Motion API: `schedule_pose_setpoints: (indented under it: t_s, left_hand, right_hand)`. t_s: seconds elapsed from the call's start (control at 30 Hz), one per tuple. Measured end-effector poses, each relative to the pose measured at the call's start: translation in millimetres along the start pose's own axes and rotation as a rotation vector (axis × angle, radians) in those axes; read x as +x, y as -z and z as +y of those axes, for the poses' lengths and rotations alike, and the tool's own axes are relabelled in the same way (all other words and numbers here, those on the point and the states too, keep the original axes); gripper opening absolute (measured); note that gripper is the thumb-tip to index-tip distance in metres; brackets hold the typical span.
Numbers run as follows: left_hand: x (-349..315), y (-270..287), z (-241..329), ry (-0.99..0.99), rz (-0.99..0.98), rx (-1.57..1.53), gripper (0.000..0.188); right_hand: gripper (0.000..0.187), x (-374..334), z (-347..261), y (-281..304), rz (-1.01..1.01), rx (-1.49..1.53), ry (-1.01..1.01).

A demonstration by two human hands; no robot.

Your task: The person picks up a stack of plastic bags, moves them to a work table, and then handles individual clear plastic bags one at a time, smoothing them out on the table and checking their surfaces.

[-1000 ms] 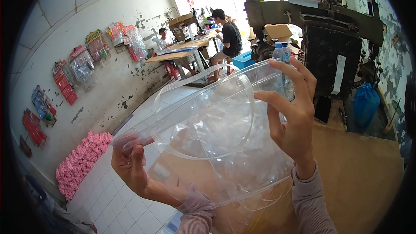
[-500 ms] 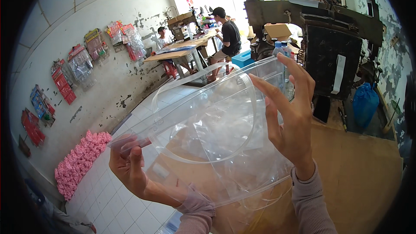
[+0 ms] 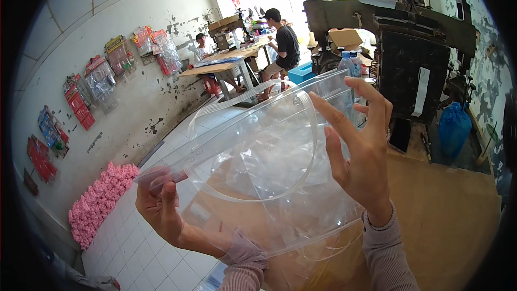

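A clear plastic bag [image 3: 258, 167] with two looped strap handles, one on each side of its top edge, is held up in front of me, tilted so its right end is higher. At the bag's left corner, my left hand [image 3: 164, 210] is closed, thumb in front and fingers seen through the plastic. My right hand [image 3: 363, 151] is beside the right end with its fingers apart. Its index fingertip is at the front strap handle [image 3: 315, 140], and another fingertip is by the top right corner. Whether the right fingertips press on the plastic, I cannot tell.
Brown board covers the worktop [image 3: 441, 210] below. A black machine [image 3: 412, 70], water bottles [image 3: 354, 64], a dark phone [image 3: 399, 136] and a blue bag [image 3: 454, 129] stand or lie beyond. Pink bundles [image 3: 102, 202] lie on the left floor. Two people sit at a far table [image 3: 215, 67].
My right hand has shifted slightly, its upper fingers lower and its thumb a little higher and farther left. The bag's top right corner has moved slightly. My left hand keeps its hold.
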State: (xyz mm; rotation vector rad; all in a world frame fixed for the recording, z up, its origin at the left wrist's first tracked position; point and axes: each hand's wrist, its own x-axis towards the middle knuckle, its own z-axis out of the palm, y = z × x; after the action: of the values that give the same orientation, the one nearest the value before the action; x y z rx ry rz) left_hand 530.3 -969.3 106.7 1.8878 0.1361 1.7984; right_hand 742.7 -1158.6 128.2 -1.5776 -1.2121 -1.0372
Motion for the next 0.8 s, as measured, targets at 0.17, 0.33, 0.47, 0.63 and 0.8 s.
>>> schedule_pose_setpoints:
  t_s: [0.17,0.33,0.47,0.63,0.8]
  left_hand:
    - [0.2,-1.8,3.3,0.018,-0.003,0.006,0.031]
    - [1.2,-3.0,7.5,0.018,0.009,-0.021,0.030]
    - [4.2,-2.3,12.8,0.065,-0.014,-0.052,0.026]
    - [22.1,-12.7,3.5,0.146,-0.157,-0.148,0.022]
    - [56.5,-8.2,-23.6,0.137,-0.278,-0.277,0.019]
  right_hand:
    - [0.043,0.0,6.6,2.8,0.024,-0.036,-0.067]
    - [0.045,0.3,8.7,3.2,0.025,-0.023,-0.056]
    - [0.061,9.3,0.9,8.9,-0.059,-0.069,-0.012]
    - [0.080,71.3,22.0,-17.4,-0.557,0.231,0.147]
    - [0.089,137.7,37.1,-46.6,-1.233,0.607,-0.266]
